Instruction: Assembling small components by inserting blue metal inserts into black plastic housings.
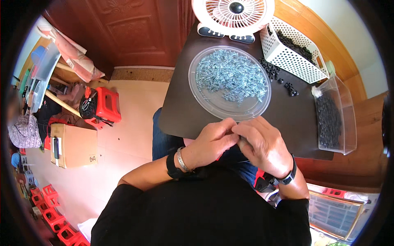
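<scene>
My left hand [210, 141] and my right hand [264, 144] meet at the table's near edge, fingertips pressed together. Both are closed in a pinch, and whatever lies between the fingers is hidden or too small to name. Just beyond them sits a round clear plastic tray [213, 105] with a raised rim. A spread of tiny shiny blue-grey pieces [232, 74] covers most of it, too small to tell their kind. To the right of the tray, small black parts [271, 70] lie loose on the dark table [287, 123].
A white fan [237, 25] stands at the back. Behind the loose parts is a perforated white basket [283, 57] of black parts; a clear bin [349, 127] at right holds more. On the floor to the left are a cardboard box [76, 143] and a red stool [110, 105].
</scene>
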Demonstrator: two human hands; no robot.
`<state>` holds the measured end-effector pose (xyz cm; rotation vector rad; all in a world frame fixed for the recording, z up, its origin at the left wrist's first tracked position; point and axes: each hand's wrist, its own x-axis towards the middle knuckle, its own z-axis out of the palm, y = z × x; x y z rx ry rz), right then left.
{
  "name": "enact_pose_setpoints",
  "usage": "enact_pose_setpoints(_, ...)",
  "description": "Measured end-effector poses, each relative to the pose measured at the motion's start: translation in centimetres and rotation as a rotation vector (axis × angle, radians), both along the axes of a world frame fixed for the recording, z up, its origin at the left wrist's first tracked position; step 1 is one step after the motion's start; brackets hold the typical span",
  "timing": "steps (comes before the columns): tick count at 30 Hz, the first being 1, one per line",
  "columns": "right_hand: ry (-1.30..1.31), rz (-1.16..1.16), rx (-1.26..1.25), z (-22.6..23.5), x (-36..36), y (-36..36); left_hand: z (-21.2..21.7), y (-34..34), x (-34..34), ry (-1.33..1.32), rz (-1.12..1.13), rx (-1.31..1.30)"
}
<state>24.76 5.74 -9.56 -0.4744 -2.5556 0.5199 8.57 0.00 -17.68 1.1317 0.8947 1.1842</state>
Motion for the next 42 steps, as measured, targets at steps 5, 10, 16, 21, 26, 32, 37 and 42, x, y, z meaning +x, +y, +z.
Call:
enact_pose_setpoints(5, -0.057, 0.0, 0.102, -0.1, -0.2, -0.8, 0.1, -0.2, -0.3, 0.029, -0.039, 0.068)
enact_pose_setpoints(10, -0.032, -0.08, 0.071, -0.5, -0.4, -0.4, 0.1, -0.3, -0.9, -0.202, -0.084, -0.099)
enact_pose_setpoints(16, -0.063, 0.009, 0.03, 0.3, -1.5, 1.2, 0.3, -0.5, -3.4, -0.111, -0.096, -0.104)
enact_pose_setpoints(21, -0.106, -0.159, 0.056, 0.1, -1.4, 5.7, -1.0, -0.3, -4.3, -0.32, 0.015, -0.091)
enact_pose_setpoints(26, -0.191, -0.244, -0.015, -1.1, -0.7, 7.8, -1.0, -0.3, -4.4, -0.399, 0.058, -0.111)
enact_pose_setpoints(32, -0.272, -0.081, 0.014, -1.7, -0.9, 8.8, -0.8, 0.0, -4.1, -0.384, 0.068, -0.098)
enact_pose_setpoints(37, -0.589, -0.325, -0.071, -0.2, -0.5, 8.8, -0.8, -0.2, -4.3, -0.363, 0.067, -0.085)
enact_pose_setpoints(42, -0.674, -0.254, 0.083, -0.7, -1.6, 8.6, -0.8, 0.0, -4.2, -0.348, 0.071, -0.092)
